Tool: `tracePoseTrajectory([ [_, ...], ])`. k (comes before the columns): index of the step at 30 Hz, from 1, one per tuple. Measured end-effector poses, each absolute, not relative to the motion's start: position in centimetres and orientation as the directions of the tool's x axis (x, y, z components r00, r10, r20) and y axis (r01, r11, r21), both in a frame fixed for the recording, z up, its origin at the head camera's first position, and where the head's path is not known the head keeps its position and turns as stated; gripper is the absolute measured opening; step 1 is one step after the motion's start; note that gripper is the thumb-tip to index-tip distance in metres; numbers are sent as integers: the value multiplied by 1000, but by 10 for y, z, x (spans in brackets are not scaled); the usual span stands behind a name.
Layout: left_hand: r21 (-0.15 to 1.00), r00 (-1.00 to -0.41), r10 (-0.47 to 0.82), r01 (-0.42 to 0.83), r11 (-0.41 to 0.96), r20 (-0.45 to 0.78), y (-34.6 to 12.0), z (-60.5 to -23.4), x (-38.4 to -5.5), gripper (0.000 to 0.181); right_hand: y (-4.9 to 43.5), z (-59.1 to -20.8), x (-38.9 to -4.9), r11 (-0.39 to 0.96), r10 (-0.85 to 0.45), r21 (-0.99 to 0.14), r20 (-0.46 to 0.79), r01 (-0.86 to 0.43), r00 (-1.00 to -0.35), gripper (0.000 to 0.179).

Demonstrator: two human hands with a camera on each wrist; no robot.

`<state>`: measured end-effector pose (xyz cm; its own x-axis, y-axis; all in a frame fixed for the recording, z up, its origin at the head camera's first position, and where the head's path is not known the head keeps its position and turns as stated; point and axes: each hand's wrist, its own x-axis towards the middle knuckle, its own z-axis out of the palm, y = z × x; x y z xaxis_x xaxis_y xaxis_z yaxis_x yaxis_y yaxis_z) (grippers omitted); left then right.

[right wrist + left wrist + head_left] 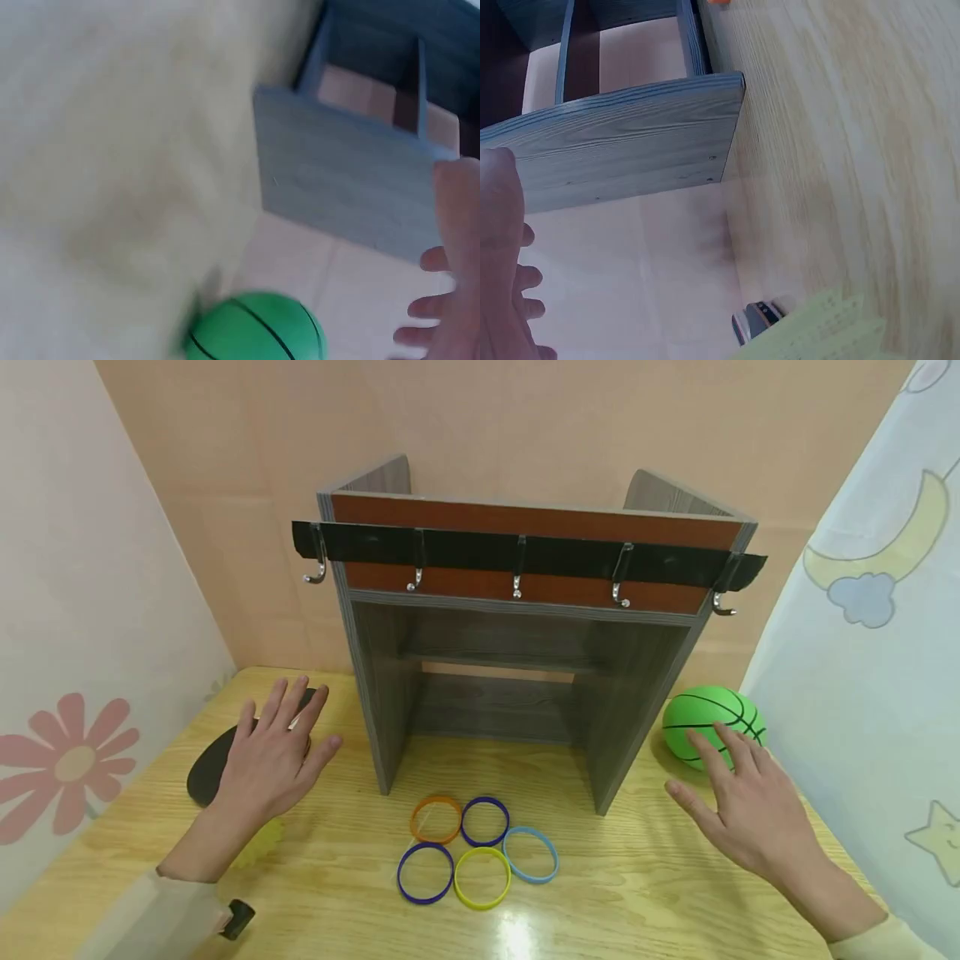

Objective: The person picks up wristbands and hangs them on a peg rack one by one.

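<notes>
My left hand (266, 764) hovers with spread fingers at the left, over a dark oval object (210, 768) that it partly hides. At the right, my right hand (757, 810) is held up with fingers spread, overlapping the green ball (697, 714) in the head view. Both hands hold nothing. Between them stands a grey wooden shelf (375, 693) with a black strip (465, 550) of several metal hooks across its front. Before it on the table lie an orange ring (412, 822), two dark blue rings, a yellow ring (482, 907) and a light blue ring (534, 881).
A yellow spiky-edged object (261, 843) lies on the wooden table (615, 893), partly under the left wrist. The hook strip sticks out past both sides of the shelf. Patterned panels (847, 635) flank the table, and a peach backdrop (517, 418) hangs behind.
</notes>
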<state>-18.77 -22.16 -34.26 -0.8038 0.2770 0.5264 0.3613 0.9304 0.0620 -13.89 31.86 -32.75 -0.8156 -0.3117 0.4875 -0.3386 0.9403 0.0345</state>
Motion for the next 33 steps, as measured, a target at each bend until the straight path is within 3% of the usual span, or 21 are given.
tracePoseTrajectory([
  [5, 161, -736, 285, 470, 868, 614, -219, -343, -192, 65, 291, -351, -136, 885, -367, -5, 606, -465, -705, 39],
  [12, 241, -572, 214, 615, 750, 792, -202, -339, -204, 62, 249, -377, -137, 818, -462, -52, 534, -573, -708, 21],
  [17, 290, -442, 115, 742, 605, 890, -189, -334, -215, 51, 224, -393, -139, 741, -513, -194, 454, -643, -728, 11],
  [21, 296, -360, 50, 831, 472, 932, -180, -330, -221, 38, 209, -398, -139, 727, -494, -328, 361, -604, -791, 10],
  [26, 340, -347, -56, 853, 396, 936, -171, -327, -223, 24, 199, -399, -142, 753, -462, -391, 259, -529, -848, 8],
  [33, 395, -374, -129, 869, 299, 919, -165, -326, -225, 22, 199, -399, -144, 746, -442, -465, 191, -477, -877, 11],
])
